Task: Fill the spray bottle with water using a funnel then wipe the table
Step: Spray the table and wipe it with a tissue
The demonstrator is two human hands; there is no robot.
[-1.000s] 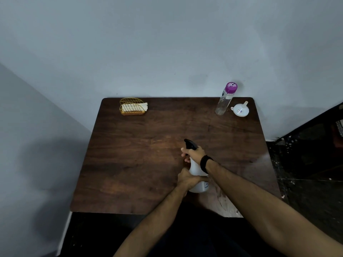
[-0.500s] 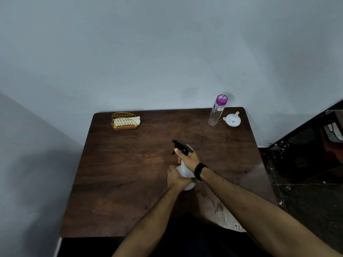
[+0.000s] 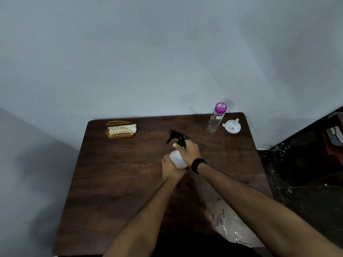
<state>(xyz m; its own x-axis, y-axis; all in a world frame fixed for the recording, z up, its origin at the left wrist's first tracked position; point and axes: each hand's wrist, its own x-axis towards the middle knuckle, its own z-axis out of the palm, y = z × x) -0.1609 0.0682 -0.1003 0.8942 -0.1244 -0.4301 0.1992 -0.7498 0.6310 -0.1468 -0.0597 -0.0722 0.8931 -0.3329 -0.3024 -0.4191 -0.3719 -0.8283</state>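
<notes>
A white spray bottle (image 3: 177,158) with a black trigger head (image 3: 176,136) is held over the middle of the dark wooden table (image 3: 115,182). My left hand (image 3: 171,170) wraps the bottle's lower body. My right hand (image 3: 190,150), with a black band on its wrist, grips the neck just under the trigger head. A clear water bottle (image 3: 215,118) with a purple cap stands at the back right. A white funnel (image 3: 232,126) lies beside it, spout pointing away. A folded cloth (image 3: 123,129) sits in a gold wire holder (image 3: 118,134) at the back left.
The table stands against a pale wall, with a second wall on the left. A worn, light patch (image 3: 228,225) marks the near right corner of the table. Dark speckled floor (image 3: 306,182) lies to the right.
Both hands have carried the spray bottle away from me toward the table's middle. The camera has tilted up, so the table sits lower in view.
</notes>
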